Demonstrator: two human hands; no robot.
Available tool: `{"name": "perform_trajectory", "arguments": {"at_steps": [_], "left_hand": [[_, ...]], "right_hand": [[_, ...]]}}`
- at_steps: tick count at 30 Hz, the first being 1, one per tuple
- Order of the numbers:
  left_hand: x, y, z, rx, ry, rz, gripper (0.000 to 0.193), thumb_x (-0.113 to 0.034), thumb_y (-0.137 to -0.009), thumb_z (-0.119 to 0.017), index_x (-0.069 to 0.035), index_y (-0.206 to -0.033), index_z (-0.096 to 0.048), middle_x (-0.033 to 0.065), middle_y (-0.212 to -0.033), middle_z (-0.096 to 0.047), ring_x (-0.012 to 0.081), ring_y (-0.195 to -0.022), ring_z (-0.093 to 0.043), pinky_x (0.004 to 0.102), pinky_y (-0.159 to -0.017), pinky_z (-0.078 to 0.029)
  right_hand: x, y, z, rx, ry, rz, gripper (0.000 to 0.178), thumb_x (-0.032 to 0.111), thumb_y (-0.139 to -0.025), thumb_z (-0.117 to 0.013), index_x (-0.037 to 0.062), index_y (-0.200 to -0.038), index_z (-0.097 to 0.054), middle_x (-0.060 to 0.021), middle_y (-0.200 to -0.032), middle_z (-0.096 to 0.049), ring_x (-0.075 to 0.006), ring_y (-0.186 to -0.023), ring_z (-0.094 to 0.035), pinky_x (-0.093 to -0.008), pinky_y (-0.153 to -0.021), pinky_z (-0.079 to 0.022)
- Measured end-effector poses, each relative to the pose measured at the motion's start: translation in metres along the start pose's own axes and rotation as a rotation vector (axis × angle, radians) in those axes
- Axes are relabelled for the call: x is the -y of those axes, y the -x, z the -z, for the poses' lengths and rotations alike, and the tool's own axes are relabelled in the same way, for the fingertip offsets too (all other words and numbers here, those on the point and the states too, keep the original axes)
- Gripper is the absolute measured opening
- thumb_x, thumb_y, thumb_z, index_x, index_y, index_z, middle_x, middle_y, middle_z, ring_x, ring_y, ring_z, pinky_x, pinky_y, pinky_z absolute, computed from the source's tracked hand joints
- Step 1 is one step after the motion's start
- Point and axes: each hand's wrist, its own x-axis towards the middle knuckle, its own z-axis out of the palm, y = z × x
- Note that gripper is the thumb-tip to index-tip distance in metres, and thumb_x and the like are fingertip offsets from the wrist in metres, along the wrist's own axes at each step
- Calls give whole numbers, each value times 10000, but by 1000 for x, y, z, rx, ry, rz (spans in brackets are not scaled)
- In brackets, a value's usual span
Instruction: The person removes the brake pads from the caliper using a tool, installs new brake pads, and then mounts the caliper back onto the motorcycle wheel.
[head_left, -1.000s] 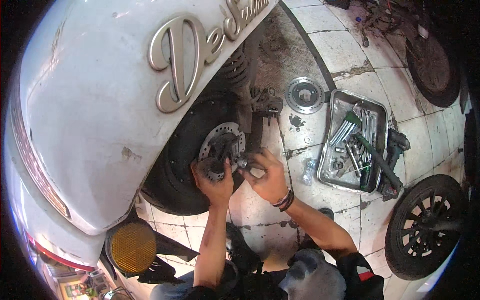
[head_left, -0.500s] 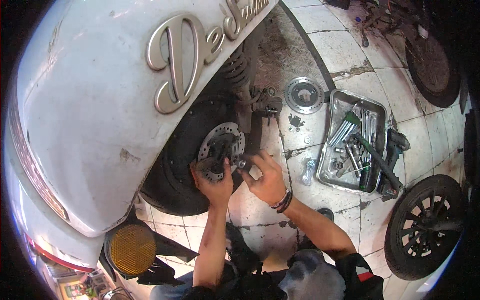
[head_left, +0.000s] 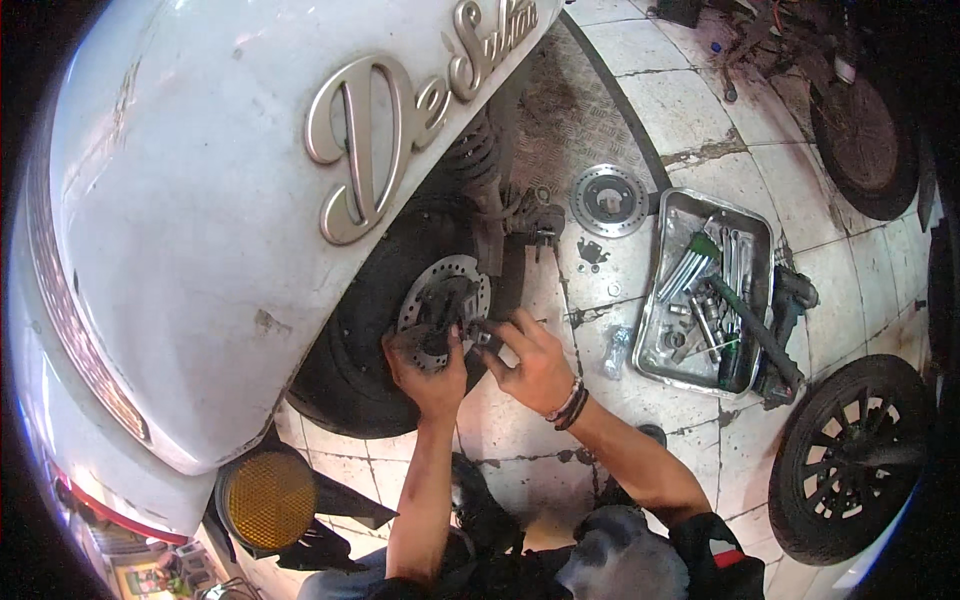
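A wheel (head_left: 345, 345) with a drilled brake disc (head_left: 412, 300) stands under the white body panel. My left hand (head_left: 432, 382) is at the disc's lower edge, thumb up and fingers curled round a dark metal part (head_left: 440, 315) in front of the disc; where its fingertips end is hidden. Close beside it on the right, my right hand (head_left: 532, 368) pinches a small metal fitting (head_left: 485, 338) like a nut between thumb and fingers. The fitting is next to the dark part; I cannot tell whether they touch.
To the right lies a metal tray (head_left: 648, 375) of tools, with a cordless power tool (head_left: 795, 290) against its side. A second brake disc (head_left: 610, 200), a clear plastic bag (head_left: 616, 350) and small parts lie on the tiles. A spoked wheel (head_left: 790, 470) is at the lower right.
My right hand has shifted slightly down and its fingers have closed further round the small fitting. My left hand stays about where it was. The whole view has shifted a little.
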Motion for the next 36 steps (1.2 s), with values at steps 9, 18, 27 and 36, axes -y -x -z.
{"name": "perform_trajectory", "arguments": {"at_steps": [9,18,27,36], "left_hand": [[3,-1,0,-22,-60,-76,392,-153,-773,-874,35,-985,-603,169,-968,-622,344,-913,-598,452,-869,-477],[-1,0,1,-5,-5,45,422,-198,-792,-858,50,-1022,-607,220,-1014,-626,410,-961,-615,474,-925,-480],[-3,-2,3,-7,-64,-10,383,-201,-810,-849,24,-1003,-608,203,-1006,-614,399,-938,-614,476,-883,-485],[3,0,3,7,-66,31,408,-212,-791,-862,51,-998,-628,228,-1020,-644,446,-1005,-612,524,-994,-447]], "right_hand": [[2,-3,-6,163,123,-226,401,369,-926,-708,-15,-1008,-630,-227,-819,-660,-429,-740,-674,-493,-644,-541],[14,2,19,348,161,-287,621,580,-902,-665,-25,-1036,-621,-252,-716,-677,-469,-710,-689,-542,-640,-549],[15,-2,24,427,114,-391,726,492,-851,-738,-42,-1266,-472,-290,-822,-695,-479,-865,-691,-576,-795,-529],[14,-1,22,245,48,-435,697,474,-859,-726,-31,-1278,-495,-298,-856,-694,-480,-831,-691,-565,-756,-545]]}}
